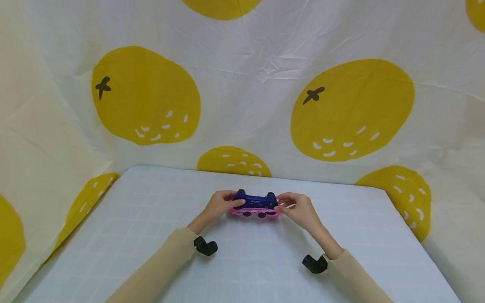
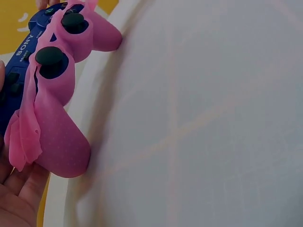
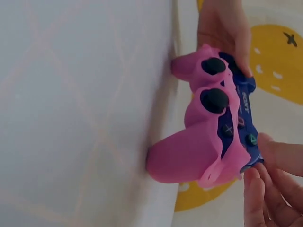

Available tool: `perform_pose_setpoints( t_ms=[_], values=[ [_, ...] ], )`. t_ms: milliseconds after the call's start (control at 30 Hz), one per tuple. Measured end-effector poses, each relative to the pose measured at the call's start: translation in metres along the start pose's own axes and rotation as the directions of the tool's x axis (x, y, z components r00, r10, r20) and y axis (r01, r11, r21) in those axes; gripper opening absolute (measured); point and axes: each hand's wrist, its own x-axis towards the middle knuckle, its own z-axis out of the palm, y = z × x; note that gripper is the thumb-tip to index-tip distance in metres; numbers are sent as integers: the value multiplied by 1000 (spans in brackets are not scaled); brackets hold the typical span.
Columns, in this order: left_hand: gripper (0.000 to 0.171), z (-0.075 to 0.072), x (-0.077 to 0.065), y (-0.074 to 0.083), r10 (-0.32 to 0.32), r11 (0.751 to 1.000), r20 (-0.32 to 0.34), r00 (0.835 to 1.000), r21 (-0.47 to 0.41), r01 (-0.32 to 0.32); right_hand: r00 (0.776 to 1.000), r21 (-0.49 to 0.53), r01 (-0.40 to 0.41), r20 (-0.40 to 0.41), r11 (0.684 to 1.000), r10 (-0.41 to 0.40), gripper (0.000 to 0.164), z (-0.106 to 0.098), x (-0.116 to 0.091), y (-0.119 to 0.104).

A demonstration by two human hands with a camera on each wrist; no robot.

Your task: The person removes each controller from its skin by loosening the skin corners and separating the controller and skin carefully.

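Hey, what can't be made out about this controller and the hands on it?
Underside of the game controller: hidden by its own body in all views.
Handle surfaces: hidden under the pink cover in both wrist views.
Left hand: cut off by the left and bottom edges, left wrist view.
Right hand: cut off by the right edge, right wrist view.

Downward head view, wrist closeups sharing controller (image 1: 255, 202)
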Motion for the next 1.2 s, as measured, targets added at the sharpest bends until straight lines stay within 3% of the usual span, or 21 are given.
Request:
perform_pose_setpoints(
  t_ms=[133, 333, 533, 700, 967, 1200],
  values=[
    [57, -1, 0, -2, -6, 1000, 5, 1000, -7, 6, 999, 4, 29, -20, 1000, -29, 25, 2, -3, -5],
    [56, 0, 4, -7, 0, 1000, 13, 1000, -23, 0, 998, 6, 50, 31, 999, -50, 24, 6, -4, -7],
    [58, 2, 8, -7, -3, 1000, 3, 1000, -8, 3, 995, -11, 100, 31, 995, -99, 25, 13, -2, -10],
    [60, 4, 9, -5, -6, 1000, -1, 1000, 13, 6, 996, -48, 90, 23, 995, -89, 23, 14, 1, -17],
    [59, 6, 8, -5, -24, 1000, -22, 999, -3, 24, 999, -188, 19, 39, 982, -12, 18, 19, 7, -30],
    [59, 5, 7, -4, -11, 1000, -12, 1000, -17, 11, 1000, -348, 5, 19, 938, 2, 13, 29, 11, -36]
  ],
)
